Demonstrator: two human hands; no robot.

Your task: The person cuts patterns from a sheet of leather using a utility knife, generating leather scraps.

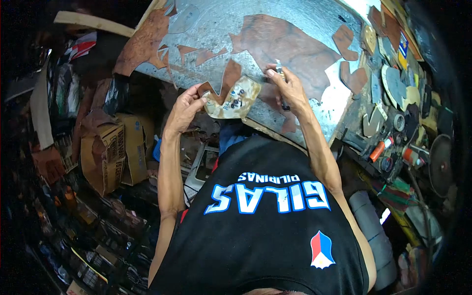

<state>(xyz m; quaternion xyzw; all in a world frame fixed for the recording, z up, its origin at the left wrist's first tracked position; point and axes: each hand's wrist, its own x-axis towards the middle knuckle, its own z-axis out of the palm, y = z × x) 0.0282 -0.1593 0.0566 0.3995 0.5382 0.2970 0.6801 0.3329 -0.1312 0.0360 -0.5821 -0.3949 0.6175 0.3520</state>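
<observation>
My left hand (189, 107) pinches a stained, cream-coloured pattern piece (236, 105) with dark handwriting on it. A V-shaped brown leather piece (230, 81) is held together with it, partly over its upper side. In my right hand (291, 91) is a slim cutting knife (279, 71), its pale tip pointing up and away from me, its dark end below my palm. Beneath my right hand lies a large brown leather sheet (295, 46) with cut edges.
Leather scraps (209, 55) lie across the metal-topped table (206, 29). Two curved brown cut pieces (353, 77) lie at its right. Farther right are patterns, a tape roll (399, 122) and an orange container (377, 151). Cardboard boxes (105, 157) stand at left.
</observation>
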